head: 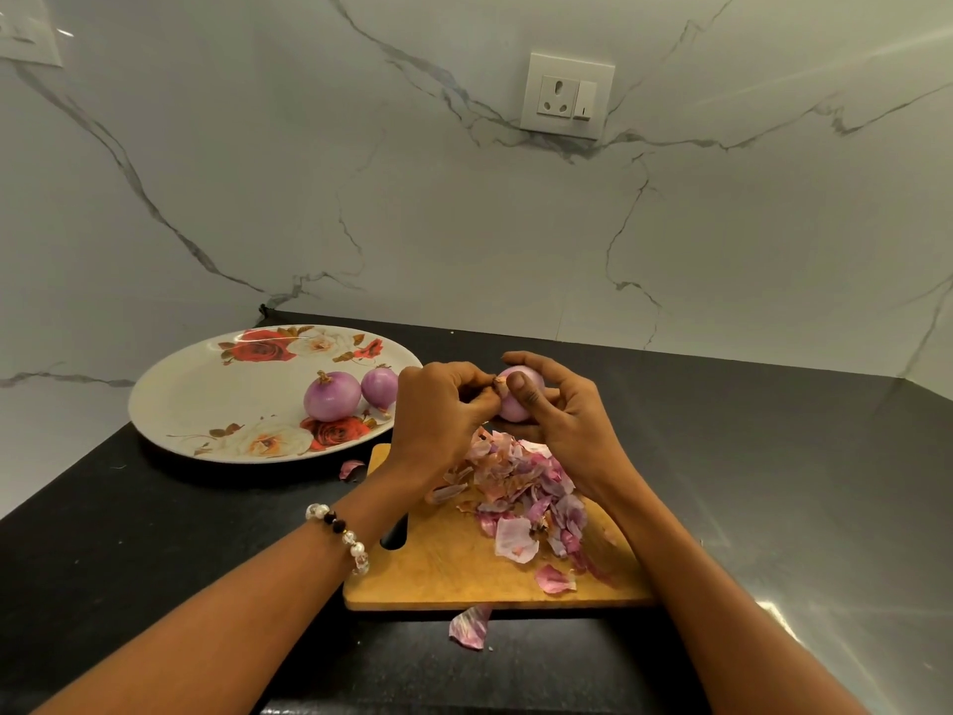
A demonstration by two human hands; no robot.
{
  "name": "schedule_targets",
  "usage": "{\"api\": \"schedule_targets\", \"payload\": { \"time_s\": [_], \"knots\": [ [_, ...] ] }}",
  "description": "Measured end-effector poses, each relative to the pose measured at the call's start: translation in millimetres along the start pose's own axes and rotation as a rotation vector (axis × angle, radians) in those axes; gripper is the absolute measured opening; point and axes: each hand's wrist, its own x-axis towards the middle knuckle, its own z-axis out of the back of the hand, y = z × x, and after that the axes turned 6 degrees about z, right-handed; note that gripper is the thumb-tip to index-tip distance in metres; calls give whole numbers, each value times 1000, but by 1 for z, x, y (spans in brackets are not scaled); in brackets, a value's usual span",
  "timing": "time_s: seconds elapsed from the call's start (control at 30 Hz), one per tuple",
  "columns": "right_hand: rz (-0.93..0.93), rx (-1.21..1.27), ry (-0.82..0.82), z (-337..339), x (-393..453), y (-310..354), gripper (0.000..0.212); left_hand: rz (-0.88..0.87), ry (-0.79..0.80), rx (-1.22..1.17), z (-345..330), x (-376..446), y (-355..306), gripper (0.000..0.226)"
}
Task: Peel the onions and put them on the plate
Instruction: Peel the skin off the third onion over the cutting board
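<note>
1. Gripping a peeled purple onion (517, 401) above the far edge of the wooden cutting board (464, 565), the right hand (559, 410) curls its fingers and thumb around it.
2. Left hand (438, 412) pinches the onion's dry stem end (fingers curled tight).
3. Loose pink-purple onion skins (521, 495) cover the board's middle.
4. Two peeled onions (332, 396) sit near the right rim of the white floral plate (206, 384).
5. Black countertop (773, 456) lies bare to the right.

Bare forearms, no sleeves in view. Beaded bracelet (339, 536) on the left wrist at lower centre-left: pearly white and clear beads, one dark bead.
</note>
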Motion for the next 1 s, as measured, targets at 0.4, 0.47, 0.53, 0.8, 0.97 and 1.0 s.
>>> {"api": "schedule_targets", "payload": {
  "time_s": [0.4,0.47,0.53,0.8,0.97,1.0],
  "knots": [
    [-24,65,-45,4,3,5,39,47,32,-108,-1,1,-3,22],
    [-10,46,-25,3,2,5,39,47,15,-89,0,2,-2,19],
    [3,31,-13,1,2,4,41,30,-4,-69,1,2,-1,16],
    [39,23,-42,-7,2,3,40,-105,-146,64,-4,-1,-1,10],
    [87,-42,-38,-11,2,-2,38,-151,-169,176,-4,0,1,10],
    [99,-52,-43,-11,3,-2,36,-153,-176,191,-5,1,2,11]
  ]
}}
